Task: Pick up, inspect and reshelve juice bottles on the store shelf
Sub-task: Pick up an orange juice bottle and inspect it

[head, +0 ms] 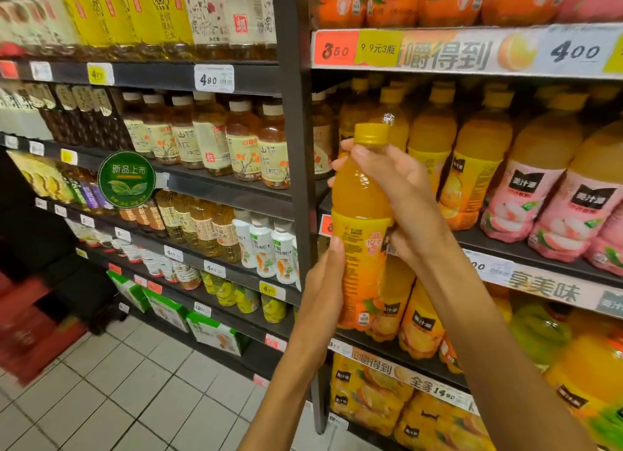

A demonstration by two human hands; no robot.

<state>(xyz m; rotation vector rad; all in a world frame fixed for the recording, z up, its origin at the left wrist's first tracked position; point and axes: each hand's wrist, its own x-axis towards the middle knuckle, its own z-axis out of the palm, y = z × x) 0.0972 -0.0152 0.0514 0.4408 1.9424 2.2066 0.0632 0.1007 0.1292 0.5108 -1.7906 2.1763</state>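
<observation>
Between two hands before a store shelf (526, 245), an orange juice bottle (362, 221) is held upright. Fingers of the right hand (401, 194) curl round its neck and shoulder just under the yellow cap (371, 134); the left hand (323, 282) grips the lower body, thumb pressed on the yellow-orange label. Clear plastic shows cloudy orange juice filling it nearly to the cap. Behind it stand rows of orange bottles (472, 167) and pink-labelled bottles (526, 194), with tea bottles (242, 140) in the bay to the left above a white tiled floor (141, 383).

Glossy clear plastic bottle (362, 228) (paper-like label), matt dark metal shelf (296, 167).
</observation>
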